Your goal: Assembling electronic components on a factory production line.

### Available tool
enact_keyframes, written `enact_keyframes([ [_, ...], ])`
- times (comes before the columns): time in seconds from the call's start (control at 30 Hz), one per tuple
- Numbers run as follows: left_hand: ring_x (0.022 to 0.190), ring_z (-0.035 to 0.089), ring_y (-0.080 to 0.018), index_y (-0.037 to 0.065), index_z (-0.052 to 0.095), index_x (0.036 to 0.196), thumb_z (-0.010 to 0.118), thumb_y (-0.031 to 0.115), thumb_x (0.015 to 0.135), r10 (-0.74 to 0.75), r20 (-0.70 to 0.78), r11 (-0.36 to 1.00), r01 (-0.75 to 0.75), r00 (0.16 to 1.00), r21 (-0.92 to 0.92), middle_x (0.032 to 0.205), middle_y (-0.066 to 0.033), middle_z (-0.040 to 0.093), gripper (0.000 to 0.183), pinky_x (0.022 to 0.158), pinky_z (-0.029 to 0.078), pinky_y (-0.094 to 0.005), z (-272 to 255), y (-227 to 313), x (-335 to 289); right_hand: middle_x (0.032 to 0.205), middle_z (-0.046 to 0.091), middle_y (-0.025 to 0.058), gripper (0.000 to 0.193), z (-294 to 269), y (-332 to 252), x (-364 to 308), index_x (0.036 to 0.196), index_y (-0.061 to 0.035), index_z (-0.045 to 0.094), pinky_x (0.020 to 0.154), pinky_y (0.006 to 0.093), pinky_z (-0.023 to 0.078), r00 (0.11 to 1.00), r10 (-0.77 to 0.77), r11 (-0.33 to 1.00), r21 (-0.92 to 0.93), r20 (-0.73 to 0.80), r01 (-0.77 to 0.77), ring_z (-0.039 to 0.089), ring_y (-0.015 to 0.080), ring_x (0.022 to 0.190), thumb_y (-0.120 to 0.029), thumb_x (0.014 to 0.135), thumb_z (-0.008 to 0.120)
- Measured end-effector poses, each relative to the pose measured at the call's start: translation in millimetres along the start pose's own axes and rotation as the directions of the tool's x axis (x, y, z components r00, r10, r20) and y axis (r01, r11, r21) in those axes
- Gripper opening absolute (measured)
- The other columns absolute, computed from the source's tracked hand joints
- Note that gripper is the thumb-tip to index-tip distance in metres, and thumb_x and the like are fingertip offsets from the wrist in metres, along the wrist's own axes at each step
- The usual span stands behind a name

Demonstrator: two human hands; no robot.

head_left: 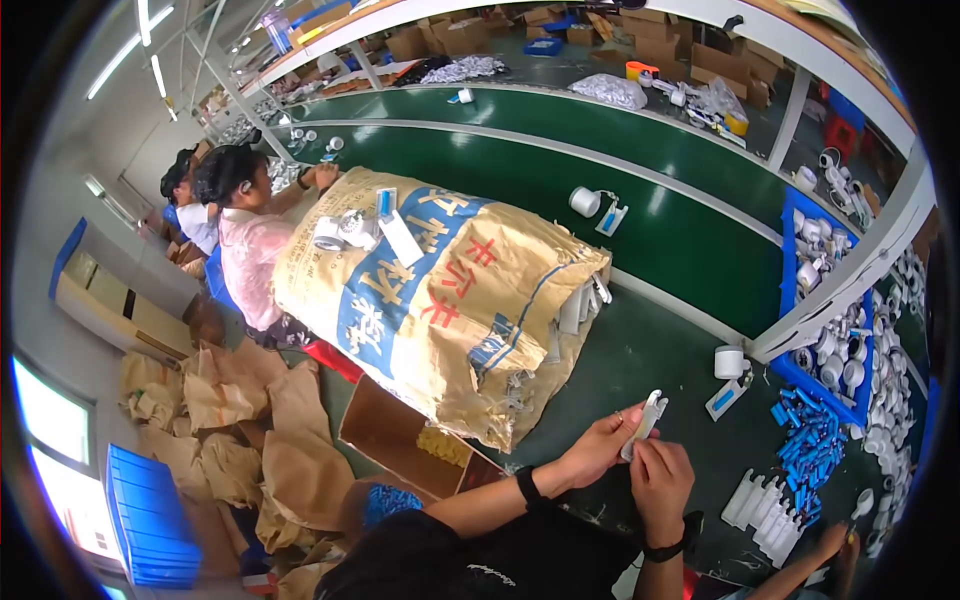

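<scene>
In front of me both hands are closed on a small, slim white plastic housing (651,408). My left hand (603,447) grips it from the left, and a black band is round that wrist. My right hand (662,478) pinches its near end; the fingers hide part of the piece. Right of my hands lies a white round cap (729,362) beside a white housing with a blue cell (724,398). Farther right is a heap of blue cylindrical cells (808,450). Similar white housings (765,515) lie in a row nearer me.
A big printed paper sack (450,290) lies on the bench at left, white parts on top. Beyond runs a green conveyor (680,250). A blue tray (790,270) of white parts stands right. An open carton (385,430) is below left. Another person's hand (832,542) shows lower right.
</scene>
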State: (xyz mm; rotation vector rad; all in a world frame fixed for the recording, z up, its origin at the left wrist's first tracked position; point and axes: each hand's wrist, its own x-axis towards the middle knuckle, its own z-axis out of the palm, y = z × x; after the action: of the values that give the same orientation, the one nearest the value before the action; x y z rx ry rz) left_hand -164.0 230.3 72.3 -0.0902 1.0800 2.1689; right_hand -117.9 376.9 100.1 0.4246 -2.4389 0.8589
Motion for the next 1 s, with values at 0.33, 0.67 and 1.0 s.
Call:
enact_keyframes([
  [0.33,0.109,0.058,-0.0083,0.008,0.045,0.156,0.046,0.038,0.113,0.159,0.043,0.935,-0.164,0.986,0.314,0.120,-0.0015,0.065,0.053,0.096,0.049,-0.0256,-13.3,3.4,5.8,0.089,0.073,0.0112,0.014,8.4,0.0,1.1,0.091,-0.0050,0.073,0.067,0.0362,0.056,0.982,0.187,0.973,0.140,-0.022,-0.183,0.069,0.0295,0.076,-0.002,0.078,0.077],
  [0.67,0.105,0.064,-0.0105,0.004,0.052,0.148,0.041,0.029,0.114,0.076,0.140,0.832,-0.141,0.987,0.537,0.118,-0.0043,0.070,0.043,0.094,0.051,-0.0280,-3.4,3.3,-3.9,0.089,0.064,0.0070,0.008,-13.9,12.5,-25.9,0.091,-0.0012,0.067,0.066,0.0266,0.054,0.864,0.481,0.864,0.251,-0.152,-0.437,0.067,0.0149,0.074,0.002,0.087,0.072],
  [1.0,0.082,0.072,-0.0254,-0.001,0.068,0.109,0.060,0.025,0.104,0.208,0.153,0.391,-0.226,0.966,0.892,0.091,-0.0163,0.074,0.028,0.077,0.055,-0.0367,58.8,-54.7,81.2,0.096,0.060,0.0045,0.007,-75.8,34.0,-111.5,0.101,-0.0012,0.061,0.065,0.0234,0.054,0.581,0.760,0.625,0.572,-0.292,-0.531,0.069,0.0130,0.075,0.005,0.097,0.062],
])
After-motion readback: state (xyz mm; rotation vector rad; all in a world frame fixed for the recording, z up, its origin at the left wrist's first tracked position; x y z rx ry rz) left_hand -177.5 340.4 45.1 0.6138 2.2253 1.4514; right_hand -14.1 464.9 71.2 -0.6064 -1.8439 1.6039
